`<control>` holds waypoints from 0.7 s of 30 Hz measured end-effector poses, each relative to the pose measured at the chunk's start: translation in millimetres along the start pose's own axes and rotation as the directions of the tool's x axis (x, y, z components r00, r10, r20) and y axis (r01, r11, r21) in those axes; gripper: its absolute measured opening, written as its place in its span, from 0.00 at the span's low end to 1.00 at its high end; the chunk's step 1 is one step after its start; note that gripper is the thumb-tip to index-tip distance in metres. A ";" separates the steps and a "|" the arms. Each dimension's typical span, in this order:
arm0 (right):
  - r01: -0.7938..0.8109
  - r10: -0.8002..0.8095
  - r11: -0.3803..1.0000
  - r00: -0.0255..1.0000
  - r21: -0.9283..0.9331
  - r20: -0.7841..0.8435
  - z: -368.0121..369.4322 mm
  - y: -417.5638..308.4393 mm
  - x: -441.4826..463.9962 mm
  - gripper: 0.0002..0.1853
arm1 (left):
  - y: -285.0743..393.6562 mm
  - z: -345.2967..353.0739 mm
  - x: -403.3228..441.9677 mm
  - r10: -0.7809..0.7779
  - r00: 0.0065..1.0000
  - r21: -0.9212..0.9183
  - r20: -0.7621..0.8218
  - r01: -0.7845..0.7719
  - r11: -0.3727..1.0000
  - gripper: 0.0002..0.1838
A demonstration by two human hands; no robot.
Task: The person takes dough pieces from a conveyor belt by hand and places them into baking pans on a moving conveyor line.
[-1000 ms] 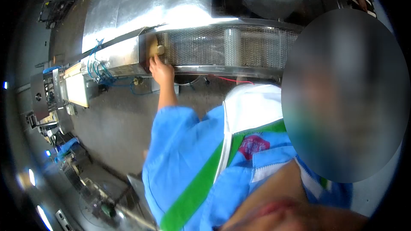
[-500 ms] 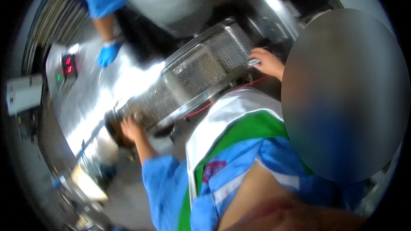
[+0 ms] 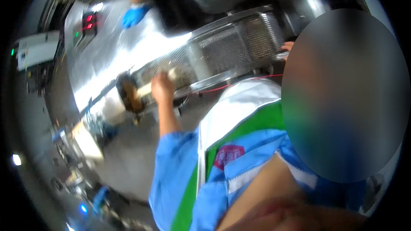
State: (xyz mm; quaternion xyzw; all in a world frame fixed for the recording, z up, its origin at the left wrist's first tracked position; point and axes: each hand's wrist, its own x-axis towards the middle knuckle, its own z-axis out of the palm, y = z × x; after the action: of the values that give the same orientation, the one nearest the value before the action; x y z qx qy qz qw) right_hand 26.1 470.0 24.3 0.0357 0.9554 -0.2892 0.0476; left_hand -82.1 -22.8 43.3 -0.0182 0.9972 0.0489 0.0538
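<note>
A long metal mesh tray (image 3: 222,51) with a shiny frame lies across in front of me. Over its left part is my left hand (image 3: 162,87), blurred, its fingers closed around a pale elongated piece (image 3: 145,91); a pale rounded end shows on the other side of the fingers. Left of this hand sits a dark round opening with a brown rim (image 3: 129,93), at the tray's left end. Only the fingers of my right hand (image 3: 287,47) show, curled at the tray's right end by a metal edge; the rest is behind a grey blurred oval.
Across the tray, a co-worker's blue-gloved hand (image 3: 135,16) hangs over a shiny metal table (image 3: 111,47). A device with a red digital display (image 3: 89,22) stands at the left. A red cord (image 3: 218,88) runs along the tray's near side. Blurred equipment fills the lower left.
My left hand has moved right and away from me, from the brown-rimmed opening to over the mesh. My right hand stays at the tray's right end. The whole view has shifted.
</note>
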 end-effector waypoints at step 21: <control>0.585 -0.474 0.810 0.689 -0.035 0.549 147.7 -264.7 120.3 0.27 | -105.8 30.0 -52.5 -0.123 0.936 -0.258 -0.331 0.035 0.965 0.29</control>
State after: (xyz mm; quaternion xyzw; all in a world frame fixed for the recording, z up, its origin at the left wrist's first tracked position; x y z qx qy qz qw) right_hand -108.3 173.0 33.9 -0.3267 0.9000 -0.1879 0.2190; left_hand -22.4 -123.4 9.3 -0.0733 0.9756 0.1671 -0.1221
